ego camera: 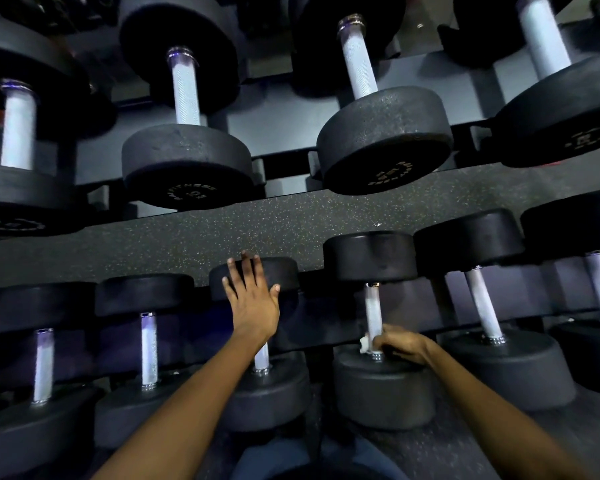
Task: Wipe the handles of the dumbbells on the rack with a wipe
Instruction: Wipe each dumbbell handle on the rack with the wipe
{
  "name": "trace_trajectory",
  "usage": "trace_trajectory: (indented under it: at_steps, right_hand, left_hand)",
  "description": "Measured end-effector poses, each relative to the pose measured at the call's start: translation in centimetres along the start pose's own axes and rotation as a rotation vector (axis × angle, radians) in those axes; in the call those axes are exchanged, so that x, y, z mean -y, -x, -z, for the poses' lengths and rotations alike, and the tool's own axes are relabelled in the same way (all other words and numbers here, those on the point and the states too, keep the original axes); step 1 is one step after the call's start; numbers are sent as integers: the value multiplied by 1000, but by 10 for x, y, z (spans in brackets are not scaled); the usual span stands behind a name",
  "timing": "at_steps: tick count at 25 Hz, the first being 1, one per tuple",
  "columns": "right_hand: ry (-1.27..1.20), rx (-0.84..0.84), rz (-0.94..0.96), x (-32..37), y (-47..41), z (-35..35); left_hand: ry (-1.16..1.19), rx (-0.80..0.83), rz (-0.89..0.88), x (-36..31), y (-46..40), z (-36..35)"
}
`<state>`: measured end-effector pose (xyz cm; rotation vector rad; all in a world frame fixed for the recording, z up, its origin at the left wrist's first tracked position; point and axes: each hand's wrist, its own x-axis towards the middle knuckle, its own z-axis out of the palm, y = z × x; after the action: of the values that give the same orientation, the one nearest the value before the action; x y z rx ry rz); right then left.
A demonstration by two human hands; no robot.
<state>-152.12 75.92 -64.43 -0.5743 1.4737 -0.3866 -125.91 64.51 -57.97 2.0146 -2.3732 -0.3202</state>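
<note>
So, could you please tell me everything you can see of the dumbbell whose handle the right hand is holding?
The dumbbell lies on the lower tier of the rack, its bar pointing away from the camera. It has two round black heads with a matt, rubbery look, the near one larger in view, joined by a pale, seemingly knurled metal handle with shiny collars. The right hand curls round the handle's near end, pressing a small white wipe against it. The left hand rests on the neighbouring dumbbell's far head, not on this one.
</note>
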Motion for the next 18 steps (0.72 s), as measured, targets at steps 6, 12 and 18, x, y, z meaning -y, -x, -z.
trace_trajectory:
  at_steps: [6,12,18]
  right_hand:
    - [-234,-310,74,22,-8,18]
    - [91,-359,55,12,6,5]
    - [-187,-487,149,50,-12,17]
  left_hand:
    - [4,-2,-9,0,1,-1]
    - [45,-16,-21,2,-1,-5]
    - [2,-100,-52,5,-3,-13]
